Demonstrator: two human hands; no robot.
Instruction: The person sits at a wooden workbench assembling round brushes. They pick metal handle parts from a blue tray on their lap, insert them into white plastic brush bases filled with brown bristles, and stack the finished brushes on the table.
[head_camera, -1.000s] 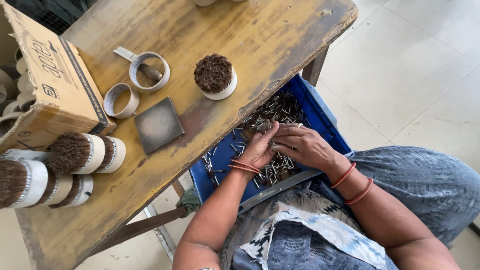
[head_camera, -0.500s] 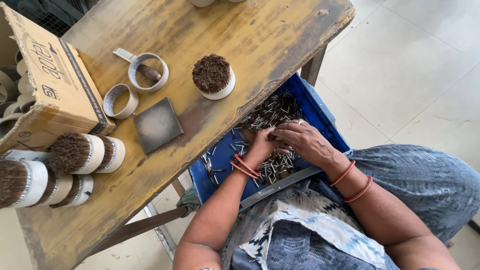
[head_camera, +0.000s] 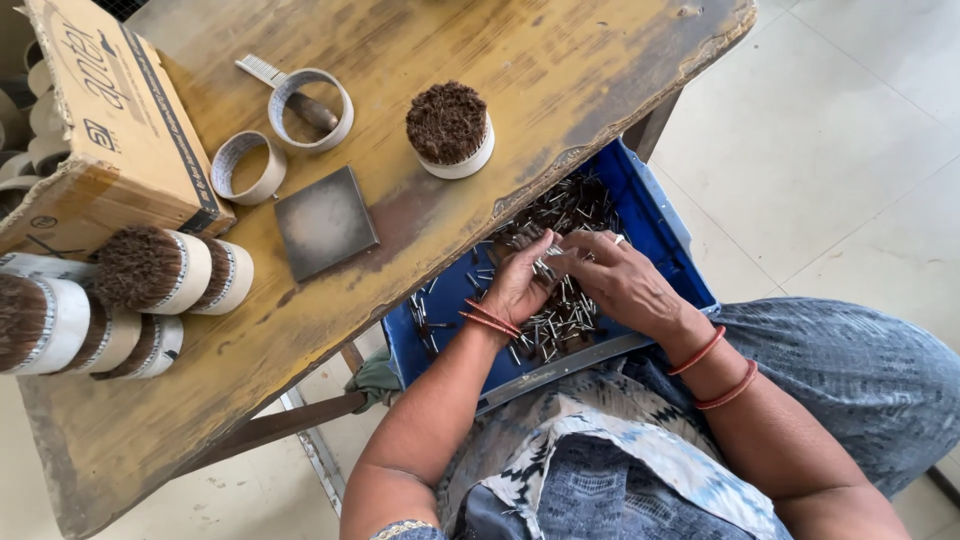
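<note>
Both hands meet inside the blue crate (head_camera: 660, 225) on the lap. The left hand (head_camera: 520, 285) is cupped under a small bundle of nails (head_camera: 550, 268) — the right hand (head_camera: 620, 280) pinches them, probably to align them. More loose nails (head_camera: 560, 325) lie below the hands; the worktop (head_camera: 400, 230) is just beyond.

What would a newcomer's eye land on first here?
Probably both hands, the left hand and right hand, meeting over a heap of small metal pins in a blue crate on the person's lap. Next, the upright brown bristle bundle in a white ring on the worn yellow table above.
</note>
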